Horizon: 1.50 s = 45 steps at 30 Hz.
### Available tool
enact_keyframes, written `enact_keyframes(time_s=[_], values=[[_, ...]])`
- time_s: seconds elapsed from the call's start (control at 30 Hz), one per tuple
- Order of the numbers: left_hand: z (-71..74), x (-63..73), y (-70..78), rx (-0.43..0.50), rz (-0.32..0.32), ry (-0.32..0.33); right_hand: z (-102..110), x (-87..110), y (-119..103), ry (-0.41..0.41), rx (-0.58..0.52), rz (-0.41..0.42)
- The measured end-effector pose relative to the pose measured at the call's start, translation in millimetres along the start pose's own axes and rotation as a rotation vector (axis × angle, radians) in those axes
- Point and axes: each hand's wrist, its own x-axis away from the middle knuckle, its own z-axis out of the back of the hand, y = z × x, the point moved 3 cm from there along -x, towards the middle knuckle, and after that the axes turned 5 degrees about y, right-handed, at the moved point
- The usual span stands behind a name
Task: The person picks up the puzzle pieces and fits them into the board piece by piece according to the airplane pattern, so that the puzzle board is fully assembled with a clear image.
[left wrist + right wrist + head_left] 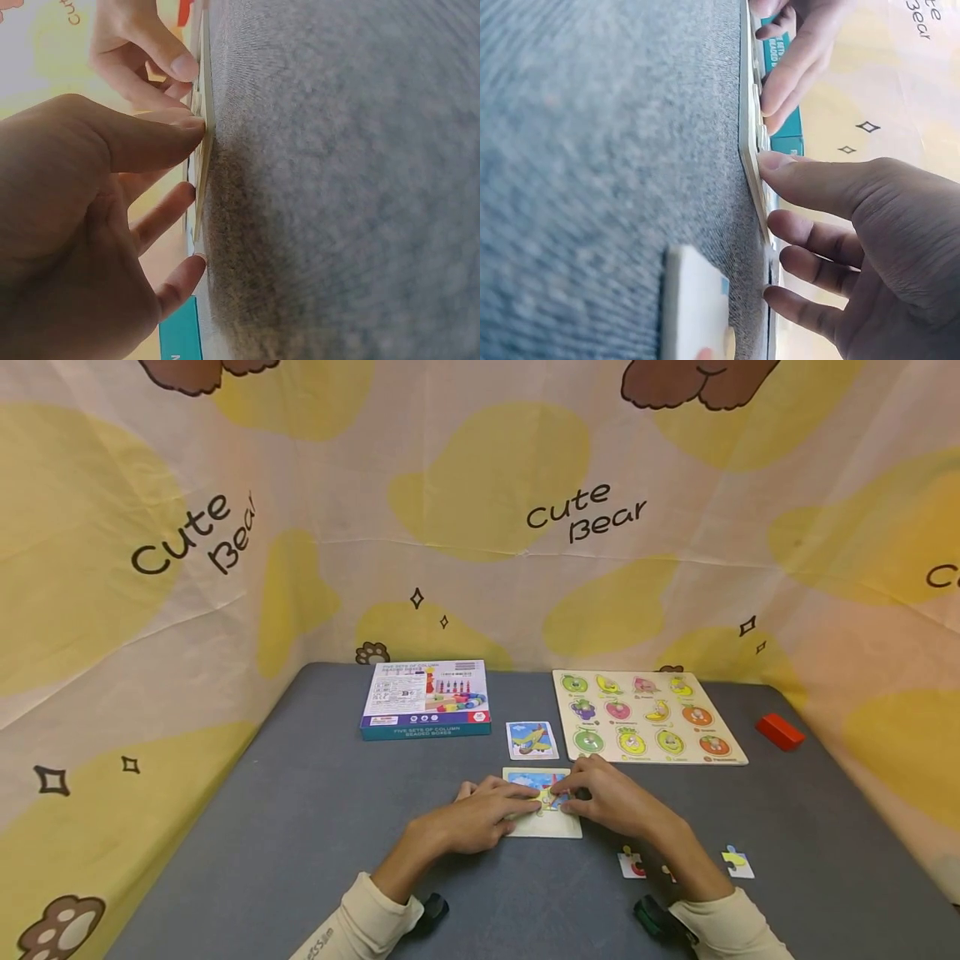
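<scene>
The left hand lays nearly straight fingers over the tray, gripping nothing, while the right hand meets it from the other side, its fingers lightly bent, index and thumb tips set down apart, so they seem to press rather than pinch. Between the two sets of fingertips, partly covered by them, sits a yellow piece in the tray; blue picture shows just beyond the fingers, pale bare wood on the near side. The step in hand looks like seating that piece. The next move calls for squaring its edges with its neighbours and pushing evenly until flush, the left fingers steadying the tray; whether it already lies flush is hidden. Just past the fingertips lies a card with a plane, perhaps the guide. Nearer the body than the right fingers are a red-marked piece, another piece half hidden by the wrist, and, farther right, a yellow-and-blue piece, all within easy reach of the right hand for a later fit.
</scene>
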Motion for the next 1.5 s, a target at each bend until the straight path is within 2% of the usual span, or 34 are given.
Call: enact_keyframes(time_s=[0.37, 0.63, 0.83, 0.97, 1.07, 1.33, 1.5], values=[[-0.2, -0.2, 0.2, 0.001, 0.015, -0.004, -1.7, 0.5, -1.5, 0.012, 0.012, 0.003], [1.3, -0.1, 1.8, 0.011, 0.014, -0.001, -1.8, -2.0, -0.1, 0.022, 0.015, -0.099], [0.2, -2.2, 5.0, 0.057, -0.031, 0.013, -3.4, -3.5, 0.0, 0.026, 0.002, -0.131], [-8.6, -4.8, 1.4, 0.088, -0.058, 0.01, -3.4, -3.3, -0.2, 0.028, -0.002, -0.129], [-14.6, -6.8, -3.1, 0.091, -0.055, 0.006, -3.0, -3.1, -0.3, 0.027, -0.003, -0.129], [-12.1, -6.0, 2.4, 0.053, -0.031, -0.023, -0.4, 0.1, 0.9, 0.008, -0.024, -0.101], [-10.3, -4.7, 6.6, 0.02, -0.001, -0.025, 2.2, 10.8, 4.3, -0.011, -0.043, -0.092]])
